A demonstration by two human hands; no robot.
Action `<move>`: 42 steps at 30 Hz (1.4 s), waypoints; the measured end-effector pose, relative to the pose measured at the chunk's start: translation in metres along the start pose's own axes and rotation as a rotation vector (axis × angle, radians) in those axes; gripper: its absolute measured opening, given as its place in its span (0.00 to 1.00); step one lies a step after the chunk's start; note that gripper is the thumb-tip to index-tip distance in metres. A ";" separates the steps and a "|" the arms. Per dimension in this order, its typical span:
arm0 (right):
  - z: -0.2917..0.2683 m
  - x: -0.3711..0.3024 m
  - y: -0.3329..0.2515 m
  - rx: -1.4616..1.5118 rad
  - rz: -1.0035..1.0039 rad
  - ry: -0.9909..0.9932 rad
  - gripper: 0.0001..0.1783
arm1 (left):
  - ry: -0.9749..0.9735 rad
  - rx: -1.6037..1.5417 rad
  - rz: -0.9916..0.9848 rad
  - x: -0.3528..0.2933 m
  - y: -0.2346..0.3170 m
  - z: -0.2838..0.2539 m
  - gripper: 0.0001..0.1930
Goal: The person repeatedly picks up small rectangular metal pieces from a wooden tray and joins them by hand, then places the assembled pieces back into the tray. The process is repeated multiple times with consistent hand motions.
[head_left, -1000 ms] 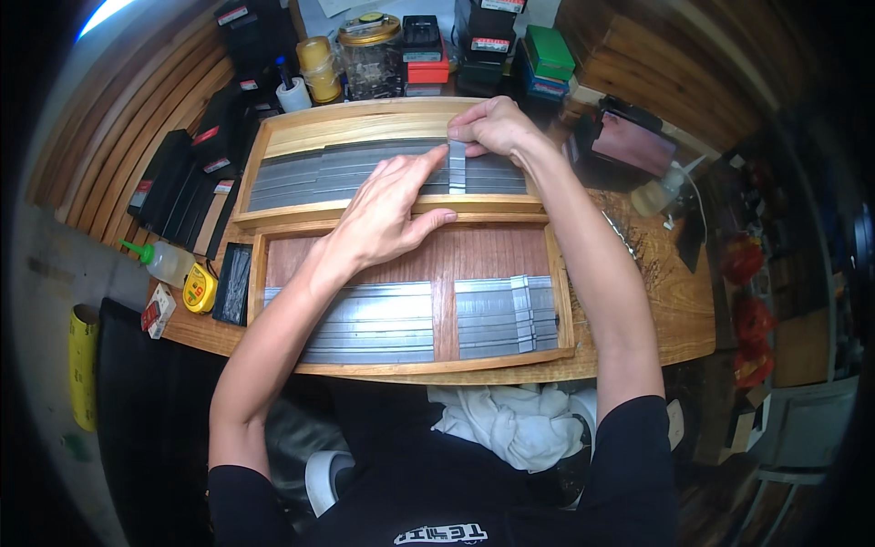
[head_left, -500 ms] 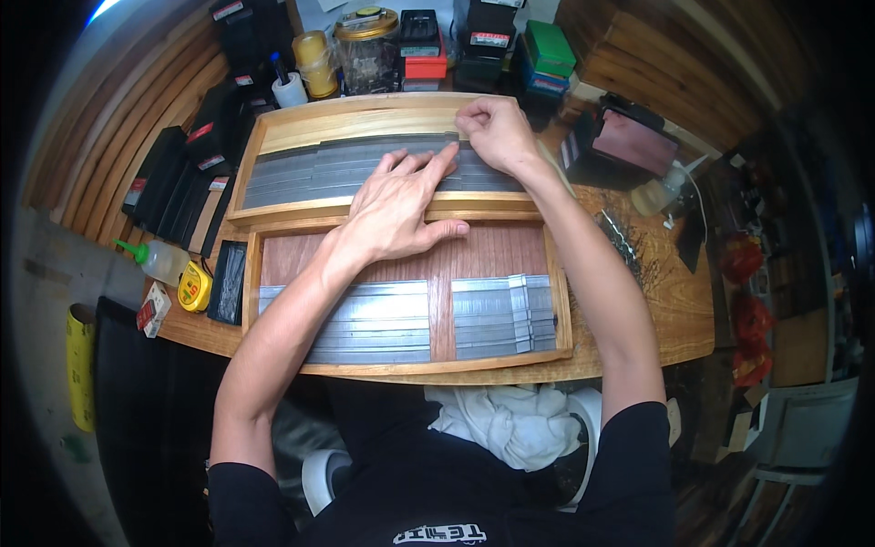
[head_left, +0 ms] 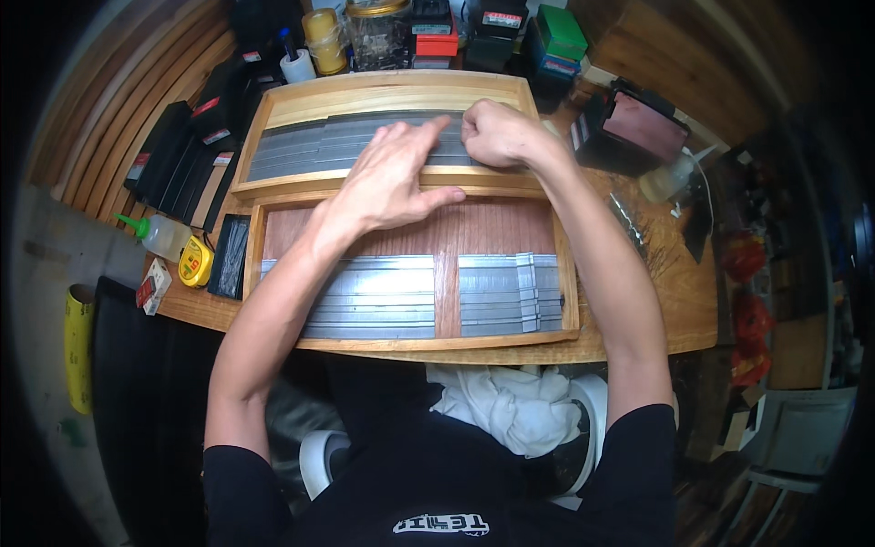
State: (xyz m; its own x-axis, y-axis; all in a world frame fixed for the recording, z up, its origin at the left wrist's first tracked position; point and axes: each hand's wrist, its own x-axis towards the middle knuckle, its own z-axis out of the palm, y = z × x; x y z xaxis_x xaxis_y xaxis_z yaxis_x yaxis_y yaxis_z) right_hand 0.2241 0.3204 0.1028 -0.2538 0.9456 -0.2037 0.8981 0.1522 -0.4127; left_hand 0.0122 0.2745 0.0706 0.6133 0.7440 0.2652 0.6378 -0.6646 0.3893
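My left hand [head_left: 390,173] is spread over a row of dark grey flat metal strips [head_left: 292,150] in the far wooden tray [head_left: 401,80]. Its fingertips rest on or just above the strips, and its thumb reaches toward the nearer tray. Just right of those fingertips, my right hand [head_left: 501,135] is closed, knuckles up, over the same row. Whatever its fingers pinch is hidden. The near wooden tray [head_left: 437,345] has a reddish-brown base. It holds a left stack of silver strips [head_left: 378,292] and a right stack [head_left: 489,290] with narrow pieces [head_left: 528,292] lying across it.
Left of the trays are a yellow tape measure [head_left: 195,262], a green-tipped bottle [head_left: 166,235] and black boxes [head_left: 169,155]. Jars [head_left: 378,36] and a green box [head_left: 560,35] line the back. A dark box [head_left: 629,128] and metal shavings [head_left: 629,219] lie right.
The view has tilted, so the trays sit higher in the picture. My right hand has come nearer across the strips, its fingers curled tighter. My left hand stays over the row.
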 end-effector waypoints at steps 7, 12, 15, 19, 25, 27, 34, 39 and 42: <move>0.015 0.012 -0.049 -0.044 0.019 -0.026 0.15 | 0.168 0.034 -0.047 -0.078 0.006 -0.045 0.25; 0.032 -0.042 -0.085 0.296 -0.380 0.175 0.15 | 0.125 -0.118 0.153 -0.157 0.048 -0.027 0.18; 0.038 -0.097 -0.073 0.510 -0.268 -0.038 0.15 | 0.044 -0.234 0.225 -0.172 0.073 -0.007 0.21; 0.075 -0.111 -0.031 0.528 -0.225 0.094 0.12 | -0.056 -0.157 0.227 -0.166 0.090 0.003 0.27; 0.087 -0.113 -0.034 0.759 -0.131 0.040 0.11 | -0.070 -0.132 0.207 -0.168 0.087 0.007 0.28; 0.091 -0.112 -0.034 0.778 -0.163 0.045 0.11 | -0.093 -0.149 0.198 -0.167 0.086 0.006 0.30; 0.076 -0.118 -0.040 0.800 -0.151 0.055 0.11 | 0.102 -0.472 -0.134 -0.152 0.082 0.003 0.15; 0.052 -0.148 -0.053 0.778 -0.338 0.104 0.10 | 0.028 -0.711 -0.389 -0.119 0.079 0.007 0.14; 0.057 -0.158 -0.050 0.750 -0.347 0.131 0.09 | 0.005 -0.792 -0.424 -0.118 0.081 0.011 0.11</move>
State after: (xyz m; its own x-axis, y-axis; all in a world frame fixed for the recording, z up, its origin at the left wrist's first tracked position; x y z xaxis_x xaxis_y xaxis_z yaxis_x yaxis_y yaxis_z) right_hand 0.1988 0.1471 0.1049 -0.3864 0.9132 0.1295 0.2878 0.2527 -0.9238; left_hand -0.0031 0.1318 0.0612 0.3963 0.9174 -0.0357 0.3005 -0.0929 0.9492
